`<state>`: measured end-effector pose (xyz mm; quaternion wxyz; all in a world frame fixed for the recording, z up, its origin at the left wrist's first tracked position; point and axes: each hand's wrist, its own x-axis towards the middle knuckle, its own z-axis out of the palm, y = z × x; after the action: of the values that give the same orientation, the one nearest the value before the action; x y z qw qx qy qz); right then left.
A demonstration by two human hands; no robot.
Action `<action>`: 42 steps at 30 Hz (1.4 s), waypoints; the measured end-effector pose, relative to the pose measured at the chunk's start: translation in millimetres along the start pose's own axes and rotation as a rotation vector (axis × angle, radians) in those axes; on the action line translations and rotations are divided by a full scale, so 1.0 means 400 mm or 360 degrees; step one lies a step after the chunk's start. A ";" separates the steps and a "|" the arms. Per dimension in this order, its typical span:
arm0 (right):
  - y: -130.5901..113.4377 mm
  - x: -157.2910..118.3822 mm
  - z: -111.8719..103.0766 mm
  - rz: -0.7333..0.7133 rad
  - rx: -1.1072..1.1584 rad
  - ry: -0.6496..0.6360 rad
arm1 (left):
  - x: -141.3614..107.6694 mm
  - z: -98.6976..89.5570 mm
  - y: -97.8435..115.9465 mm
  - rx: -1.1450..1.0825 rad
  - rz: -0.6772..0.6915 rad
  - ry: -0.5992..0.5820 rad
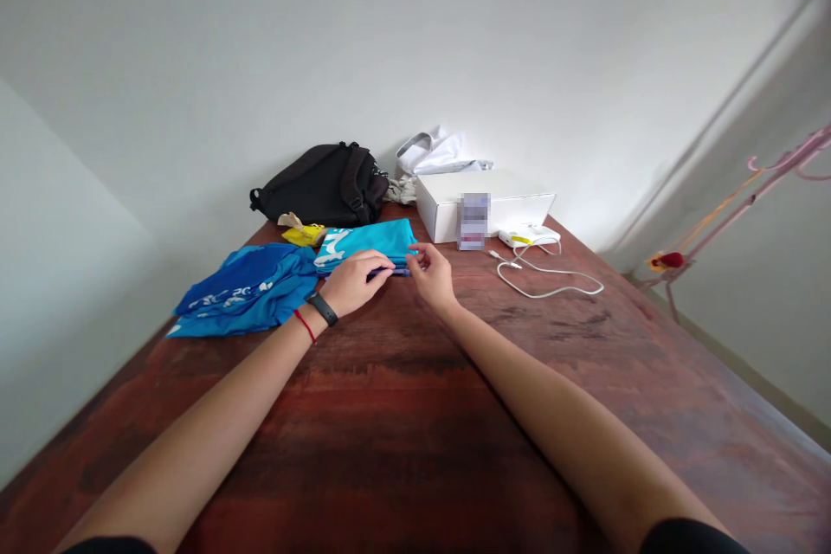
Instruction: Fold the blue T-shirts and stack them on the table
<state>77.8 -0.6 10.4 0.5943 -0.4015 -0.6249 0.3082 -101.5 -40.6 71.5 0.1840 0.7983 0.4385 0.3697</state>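
Observation:
A folded turquoise cloth garment [380, 238] with white print lies in a neat stack on the table, a darker blue-purple edge showing under its front. My left hand [356, 281] rests at its front edge, fingers stretched out and the thumb apart. At the right front corner, my right hand [432, 277] touches or nearly touches the cloth with bent, separated fingers. Neither hand visibly grips it. Left of the stack, a crumpled blue garment [250, 290] with white lettering spreads loosely. A black band and a red string circle my left wrist.
Behind the cloth are a black backpack [312, 182], a yellow packet [303, 235] and white fabric [434, 151]. A white box [486, 190] stands right, with a blurred small pack [473, 223] before it and a white device [529, 236] with a cable [551, 290] on the wooden table [415, 415].

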 end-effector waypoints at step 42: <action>0.002 -0.057 0.049 0.0570 0.0476 -0.0537 | -0.056 0.064 -0.119 -0.0201 -0.0205 -0.0247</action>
<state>57.9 -18.3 -3.6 0.4706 -0.3564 -0.5818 0.5595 -116.6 -32.5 15.6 0.2907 0.7815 0.4491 0.3211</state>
